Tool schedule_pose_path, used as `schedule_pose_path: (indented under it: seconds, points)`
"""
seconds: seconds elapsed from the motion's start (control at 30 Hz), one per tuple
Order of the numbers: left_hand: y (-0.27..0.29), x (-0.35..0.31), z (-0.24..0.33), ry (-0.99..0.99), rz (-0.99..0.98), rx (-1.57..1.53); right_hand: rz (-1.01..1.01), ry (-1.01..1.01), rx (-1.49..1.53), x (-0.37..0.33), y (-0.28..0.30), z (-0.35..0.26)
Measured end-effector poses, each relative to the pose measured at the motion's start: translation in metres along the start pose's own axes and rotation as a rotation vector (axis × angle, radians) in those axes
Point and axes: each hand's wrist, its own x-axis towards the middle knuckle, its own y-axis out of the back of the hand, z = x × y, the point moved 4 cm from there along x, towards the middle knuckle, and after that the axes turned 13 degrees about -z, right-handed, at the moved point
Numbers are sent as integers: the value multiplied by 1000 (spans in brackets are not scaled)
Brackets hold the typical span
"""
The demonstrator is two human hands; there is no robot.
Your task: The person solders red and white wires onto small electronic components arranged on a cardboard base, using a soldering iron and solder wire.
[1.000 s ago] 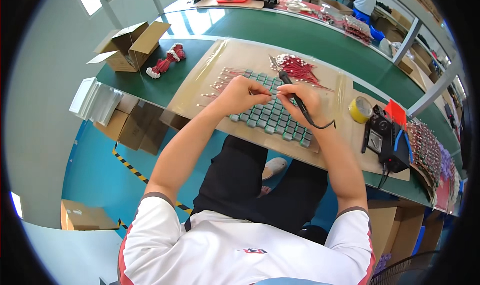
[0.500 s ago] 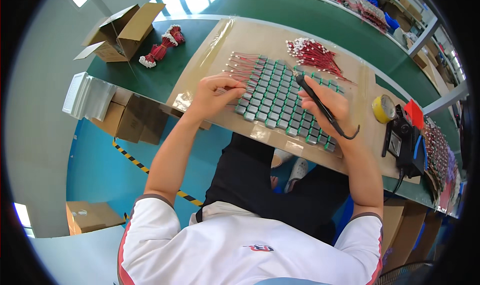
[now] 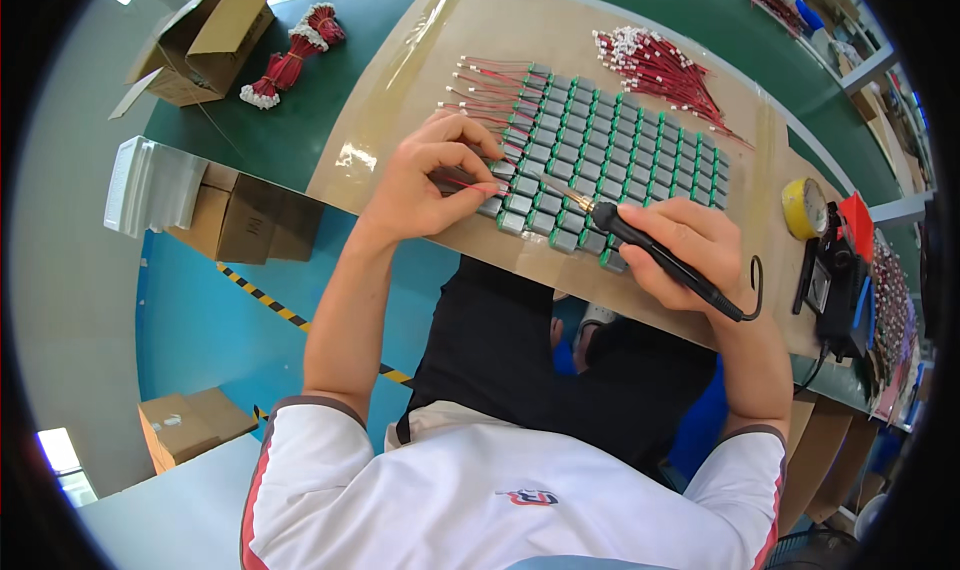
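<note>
Rows of grey rectangular blocks with green edges (image 3: 595,155) lie in a grid on the brown paper-covered table. Along the grid's left side, thin red and black wires with white plugs (image 3: 490,90) stretch outward. My left hand (image 3: 425,185) is at the grid's near left corner, its thumb and fingertips pinching a thin red wire (image 3: 458,181) against the end of a block. In my right hand (image 3: 695,245) is a black soldering iron (image 3: 660,252), gripped like a pen. Its metal tip points left over the near rows, a short way from my left fingertips.
Behind the grid lies a loose pile of red wires with white plugs (image 3: 665,75). Yellow tape (image 3: 803,208) and a black soldering station (image 3: 845,300) stand at right. At far left are tied wire bundles (image 3: 290,60), an open carton (image 3: 200,55) and clear plastic trays (image 3: 150,190).
My right hand has brought the soldering iron nearer to me and its tip leftward, close to my left fingertips. The left hand keeps its pinch at the grid's left edge. The view has shifted.
</note>
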Motion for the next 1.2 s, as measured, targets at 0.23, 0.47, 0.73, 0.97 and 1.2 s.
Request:
schedule_pose_path:
  seconds: [0.23,0.47,0.73,0.97,1.2]
  points:
    - [-1,-4,-6,103,-25,-78,-64,-21,83,2,-12,-1]
    - [-2,-2,-9,92,-33,-47,-52,-67,93,0,-19,2]
    - [-1,-2,-8,85,-24,-42,-95,-75,67,1,-21,1]
    - [-2,-3,-8,126,-29,-43,-89,-50,70,3,-21,0]
    - [-2,-2,-9,91,-34,-27,-102,-39,71,3,-22,1]
